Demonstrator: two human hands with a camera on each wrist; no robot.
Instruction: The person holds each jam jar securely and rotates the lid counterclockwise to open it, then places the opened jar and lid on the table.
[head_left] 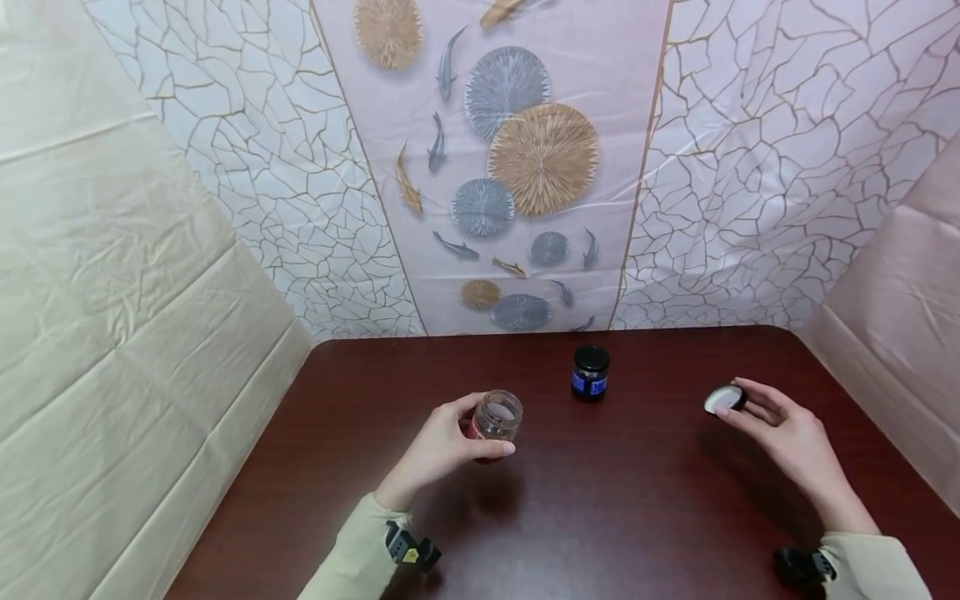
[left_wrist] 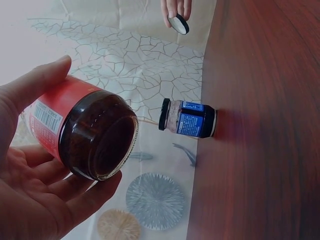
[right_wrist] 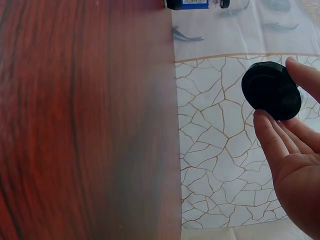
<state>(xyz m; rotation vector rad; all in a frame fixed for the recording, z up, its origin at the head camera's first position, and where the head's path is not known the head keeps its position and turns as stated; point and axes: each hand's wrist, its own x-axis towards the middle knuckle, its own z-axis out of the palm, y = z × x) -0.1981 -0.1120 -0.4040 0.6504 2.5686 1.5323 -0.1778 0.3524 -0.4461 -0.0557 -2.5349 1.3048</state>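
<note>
My left hand grips an open glass jar with a red label, held above the table. Dark contents show through the base of the jar in the left wrist view, along with a barcode on its label. Over on the right, my right hand pinches a round lid by its edge between thumb and fingers. White inside, the lid is black on its outer face. Between the hands and farther back, a second jar with a black lid and blue label stands upright on the table.
The dark red-brown wooden table ends at a patterned cloth backdrop behind the second jar. Pale cloth walls rise along both sides. A small device is strapped to each wrist.
</note>
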